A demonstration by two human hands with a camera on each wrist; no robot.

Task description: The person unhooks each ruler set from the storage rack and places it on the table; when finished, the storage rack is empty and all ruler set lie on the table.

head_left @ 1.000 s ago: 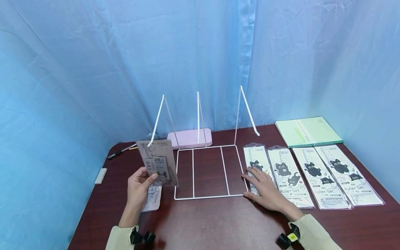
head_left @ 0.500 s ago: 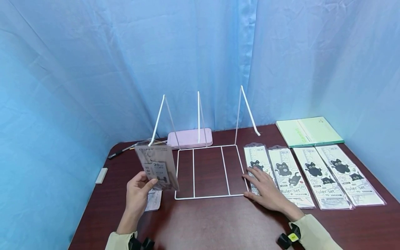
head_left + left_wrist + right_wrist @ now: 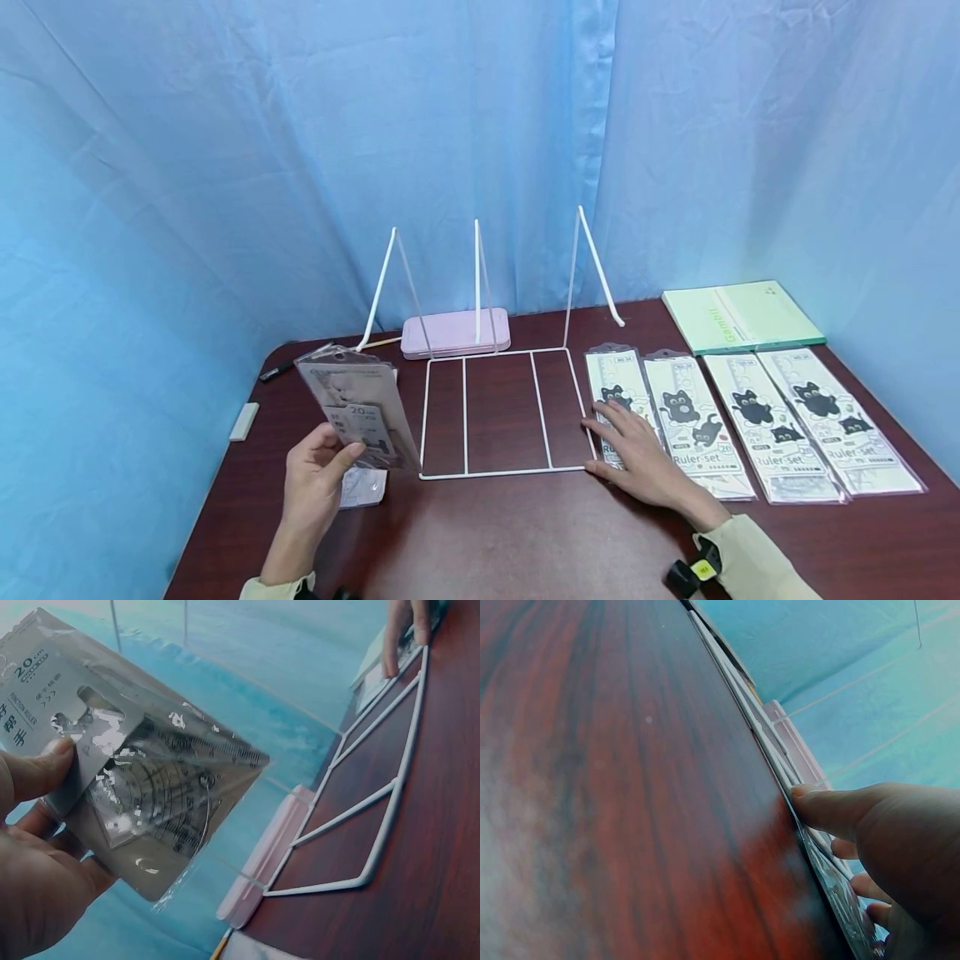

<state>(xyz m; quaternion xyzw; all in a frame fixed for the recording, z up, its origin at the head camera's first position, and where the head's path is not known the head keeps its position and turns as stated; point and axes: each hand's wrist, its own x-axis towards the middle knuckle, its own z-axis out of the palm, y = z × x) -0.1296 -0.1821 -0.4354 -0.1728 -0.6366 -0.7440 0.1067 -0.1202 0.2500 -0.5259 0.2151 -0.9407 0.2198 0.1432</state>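
My left hand point(image 3: 311, 479) pinches a ruler set point(image 3: 356, 396) in clear plastic, thumb on its front and fingers behind. The pack is tilted above the table at the left of a white wire rack point(image 3: 495, 474). In the left wrist view, the ruler set point(image 3: 172, 772) shows a grey card, "20 cm" print and a transparent protractor shape. Another packet point(image 3: 363, 490) lies beneath it, partly covered. My right hand point(image 3: 637, 454) rests with spread fingers on the rack's front right corner, over the nearest cat-printed ruler set point(image 3: 617, 367); its thumb touches the frame in the right wrist view.
More cat-printed ruler sets point(image 3: 686, 417) lie in a row on the right, below a green book point(image 3: 738, 317). A pink case point(image 3: 453, 332) sits behind the rack, whose three bent uprights stand tall. A pen point(image 3: 277, 370) and a white block point(image 3: 243, 422) lie left. Blue curtains surround the table.
My left hand has moved down and to the left with the ruler set, which now leans more and is off the rack's left upright in view. The right hand has stayed put.
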